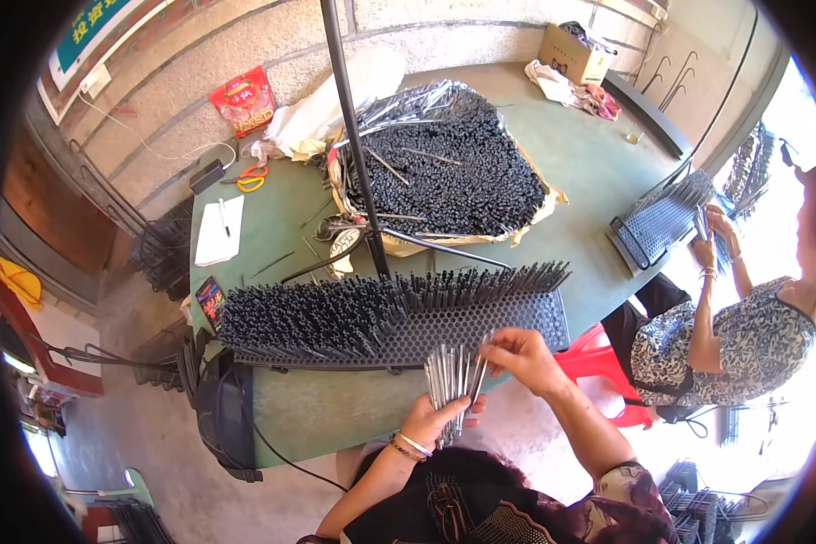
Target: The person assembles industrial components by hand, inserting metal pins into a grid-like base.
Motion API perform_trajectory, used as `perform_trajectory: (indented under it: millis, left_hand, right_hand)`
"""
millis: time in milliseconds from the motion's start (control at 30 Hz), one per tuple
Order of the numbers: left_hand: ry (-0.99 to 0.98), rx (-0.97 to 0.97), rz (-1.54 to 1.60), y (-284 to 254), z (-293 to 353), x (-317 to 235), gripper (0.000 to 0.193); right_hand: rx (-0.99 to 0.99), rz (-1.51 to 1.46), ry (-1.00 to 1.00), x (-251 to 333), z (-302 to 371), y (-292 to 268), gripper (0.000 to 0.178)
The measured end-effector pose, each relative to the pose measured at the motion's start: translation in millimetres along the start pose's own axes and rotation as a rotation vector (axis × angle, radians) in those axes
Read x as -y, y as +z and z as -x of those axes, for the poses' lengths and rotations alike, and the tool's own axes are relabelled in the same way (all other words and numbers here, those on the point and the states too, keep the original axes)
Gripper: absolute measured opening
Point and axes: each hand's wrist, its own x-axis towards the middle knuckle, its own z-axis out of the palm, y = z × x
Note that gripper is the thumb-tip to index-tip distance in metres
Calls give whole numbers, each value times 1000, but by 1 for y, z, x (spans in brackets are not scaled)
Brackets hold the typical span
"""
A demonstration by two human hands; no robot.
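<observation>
My left hand [429,421] is closed around a bundle of thin silvery metal rods [448,379], held upright near the table's front edge. At the bundle's top right, my right hand [522,360] pinches the end of one rod between thumb and fingertips. Just beyond both hands lies a long black perforated rack [490,326]. Its left part and back rows are filled with dark upright rods [308,313], while holes show bare at the front right. Behind the rack, a large paper-lined box [542,214] is packed with dark-tipped rods [449,163], some lying loose on top.
A black pole [343,91] rises behind the rack. Orange-handled scissors [252,178], white paper [218,232] with a pen, and a red snack bag [243,102] are at left. At right, a co-worker [725,335] handles rods at another rack [655,227], near a red stool [598,372].
</observation>
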Motion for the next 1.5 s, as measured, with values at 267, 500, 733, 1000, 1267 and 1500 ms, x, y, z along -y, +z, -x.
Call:
perform_trajectory:
  millis: [267, 500, 733, 1000, 1267, 1500]
  left_hand:
    - [-30, -57, 199, -7, -9, 1, 29]
    - [-4, -163, 116, -10, -8, 5, 22]
    - [-5, -171, 163, -9, -7, 3, 16]
    - [-18, -191, 121, -10, -6, 4, 21]
    - [-40, -194, 135, -13, -7, 4, 20]
    - [-64, -185, 92, -15, -7, 4, 22]
  right_hand:
    - [-472, 364, -669, 40, -28, -10, 13]
    - [-472, 567, -724, 30, -45, -9, 16]
    - [-549, 633, -875, 27, -49, -2, 19]
    - [-532, 714, -906, 30, -47, -1, 20]
    - [-495, 729, -945, 32, -46, 2, 22]
    - [-486, 805, -956, 28, -51, -1, 24]
